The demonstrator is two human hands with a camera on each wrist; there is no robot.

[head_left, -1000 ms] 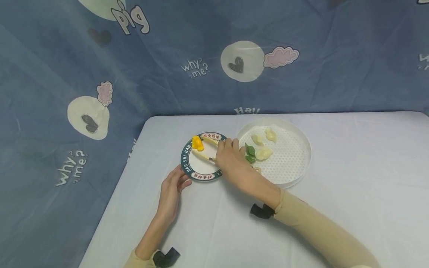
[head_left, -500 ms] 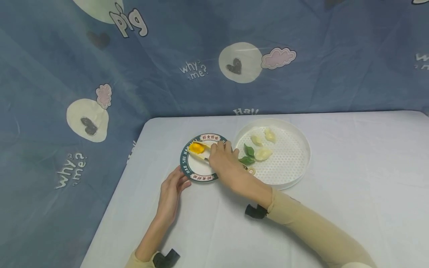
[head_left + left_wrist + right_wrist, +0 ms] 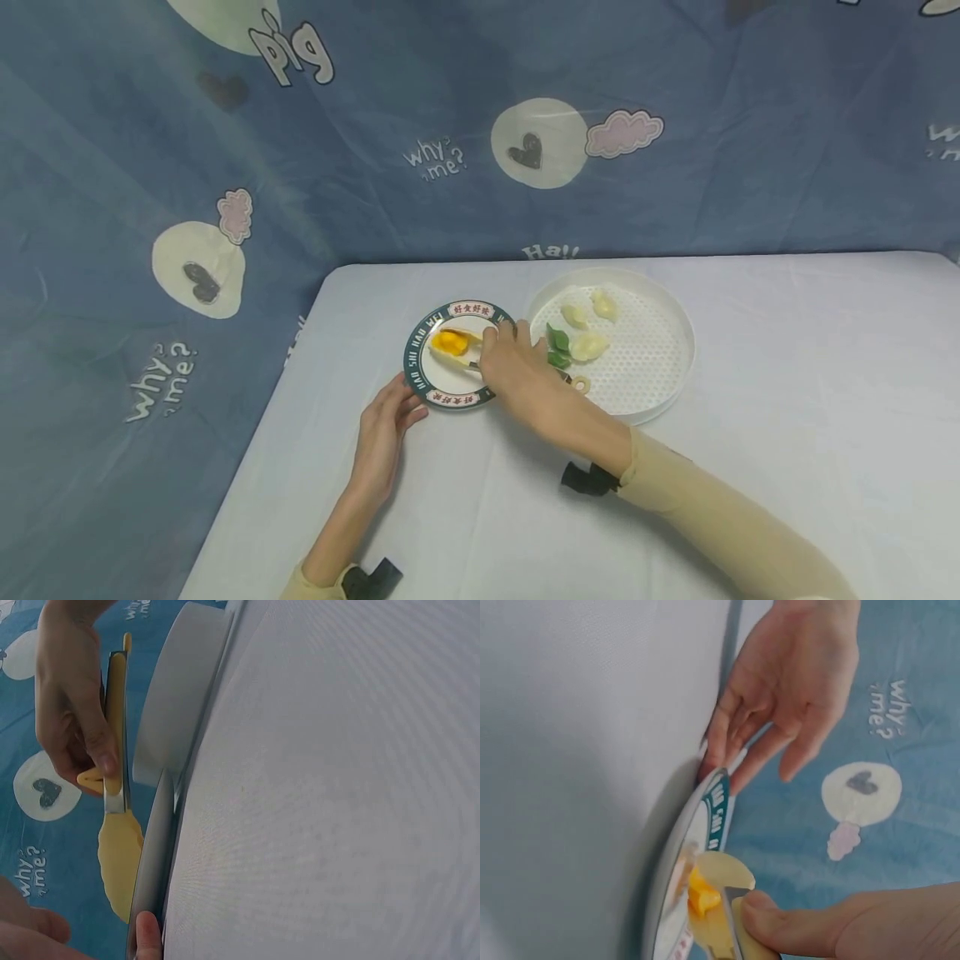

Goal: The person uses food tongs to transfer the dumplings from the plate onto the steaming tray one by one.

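My right hand (image 3: 525,371) grips a pair of yellow-tipped tongs (image 3: 120,859) over a small round plate (image 3: 457,379) with a dark green rim. Between the tong tips lies a yellow-orange piece (image 3: 450,342), its kind unclear, low over the plate's white middle. The right wrist view shows the same piece (image 3: 703,892) close to the plate's surface; whether it touches is hard to tell. My left hand (image 3: 381,433) rests its extended fingers against the plate's near left rim, its thumb apart from the fingers. The ring end of the tongs (image 3: 581,384) sticks out behind my right hand.
Just right of the plate stands a round white tray (image 3: 652,383) with a dotted base and raised wall. It holds several pale yellow pieces (image 3: 589,345) and green leaves (image 3: 557,337). Behind the white table (image 3: 787,375) hangs a blue printed cloth (image 3: 360,200).
The tongs have closed around the yellow-orange piece, and it has shifted right and toward the viewer on the plate. My right hand has moved slightly; the left hand stays at the rim.
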